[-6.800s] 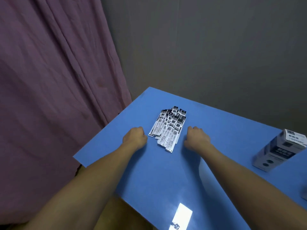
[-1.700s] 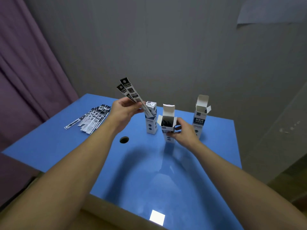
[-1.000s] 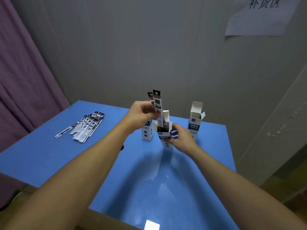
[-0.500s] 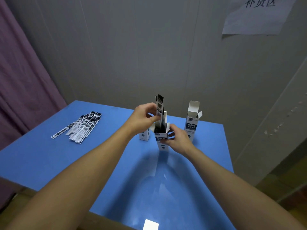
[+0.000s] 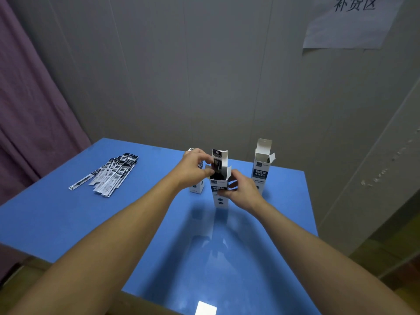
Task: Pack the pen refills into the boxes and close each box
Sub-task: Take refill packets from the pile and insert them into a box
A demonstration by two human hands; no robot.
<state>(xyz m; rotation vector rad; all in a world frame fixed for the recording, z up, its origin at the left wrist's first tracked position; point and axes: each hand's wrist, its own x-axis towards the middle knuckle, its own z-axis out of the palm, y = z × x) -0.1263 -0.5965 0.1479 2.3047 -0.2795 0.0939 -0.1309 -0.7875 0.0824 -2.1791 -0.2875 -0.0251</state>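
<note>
An upright white and dark box [image 5: 219,194] stands mid-table with its top flap raised. My right hand [image 5: 241,189] grips the box's upper part from the right. My left hand [image 5: 196,165] pinches packaged pen refills [image 5: 217,163] that stick down into the box's open top, only their upper ends showing. A second box [image 5: 196,188] stands just behind my left hand, mostly hidden. A third box [image 5: 261,169] stands open at the right. A pile of loose packaged refills [image 5: 113,175] lies on the table's left.
The blue table [image 5: 113,223] ends close to the right of the third box and near my elbows. A purple curtain [image 5: 29,110] hangs at the left, a grey wall behind with a paper sign [image 5: 350,21].
My left hand brought the refills from the pile over to the middle box and lowered them into its open top; they now sit deeper. My right hand keeps holding that box.
</note>
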